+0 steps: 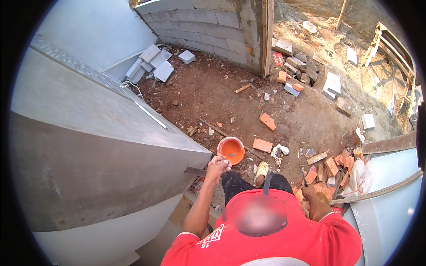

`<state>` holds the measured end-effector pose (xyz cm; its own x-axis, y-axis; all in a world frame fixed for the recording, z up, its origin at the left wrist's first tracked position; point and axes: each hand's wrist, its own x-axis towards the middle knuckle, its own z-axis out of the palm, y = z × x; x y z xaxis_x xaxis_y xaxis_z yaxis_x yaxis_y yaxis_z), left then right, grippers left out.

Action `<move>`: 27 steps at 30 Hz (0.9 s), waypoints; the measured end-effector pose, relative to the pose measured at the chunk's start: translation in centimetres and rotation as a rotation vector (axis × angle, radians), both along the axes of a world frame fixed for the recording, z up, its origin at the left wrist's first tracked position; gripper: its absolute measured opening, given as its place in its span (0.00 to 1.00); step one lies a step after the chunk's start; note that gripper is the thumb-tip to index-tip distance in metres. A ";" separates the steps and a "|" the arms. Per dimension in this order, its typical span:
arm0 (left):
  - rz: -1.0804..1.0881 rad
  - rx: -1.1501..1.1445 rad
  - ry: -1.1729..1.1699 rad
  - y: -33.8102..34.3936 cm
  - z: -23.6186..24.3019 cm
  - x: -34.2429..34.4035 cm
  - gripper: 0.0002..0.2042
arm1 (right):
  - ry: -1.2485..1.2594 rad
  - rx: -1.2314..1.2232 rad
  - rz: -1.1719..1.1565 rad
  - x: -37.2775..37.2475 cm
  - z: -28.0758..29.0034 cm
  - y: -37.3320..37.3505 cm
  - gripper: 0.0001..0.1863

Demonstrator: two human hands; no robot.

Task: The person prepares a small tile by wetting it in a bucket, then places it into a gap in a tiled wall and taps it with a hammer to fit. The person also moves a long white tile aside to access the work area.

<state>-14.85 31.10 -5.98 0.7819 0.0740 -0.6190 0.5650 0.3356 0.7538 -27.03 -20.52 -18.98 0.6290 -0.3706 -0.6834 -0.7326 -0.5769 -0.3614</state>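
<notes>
My left hand (217, 168) is closed, its fingertips pressed together over the near rim of an orange bucket (238, 158) with a pale rim. Whatever those fingers pinch, if anything, is too small to make out. Inside the bucket lies a small greyish bit. At the right, my right hand (313, 194) is wrapped round a slim, dark tool (304, 175) that points away from me. Its kind cannot be told. Broken orange bricks (331, 166) lie heaped on the ground just beyond that hand.
A yellow clog (261, 172) shows ahead of my dark trousers. Loose bricks (267, 121) and a thin stick (213, 127) lie on the dirt. A grey wall (88, 159) stands close at left; a block wall (199, 31) rises at the back. White blocks (163, 71) are piled far left.
</notes>
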 end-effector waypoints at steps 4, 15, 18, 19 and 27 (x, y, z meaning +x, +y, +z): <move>-0.073 0.035 -0.027 -1.0 0.5 5.7 0.11 | 0.048 0.149 -0.224 3.4 -0.4 -0.5 0.14; 0.132 0.039 0.077 1.3 -5.6 27.3 0.11 | 0.059 0.188 -0.310 20.1 -3.1 6.4 0.15; 0.087 0.048 0.098 4.1 -7.2 37.3 0.11 | 0.115 0.121 -0.356 26.7 -5.7 8.6 0.15; 0.088 0.091 0.156 5.4 -7.0 39.5 0.11 | 0.201 0.150 -0.496 28.3 -6.1 9.4 0.15; 0.197 0.273 0.040 19.2 1.2 57.5 0.11 | 0.255 0.195 -0.571 48.9 -11.0 15.8 0.09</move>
<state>42.69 50.31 -4.80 0.7117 0.3886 -0.5853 0.5401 0.2302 0.8095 21.86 -4.77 -29.94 0.1792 -0.4525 -0.8736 -0.9809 -0.0136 -0.1942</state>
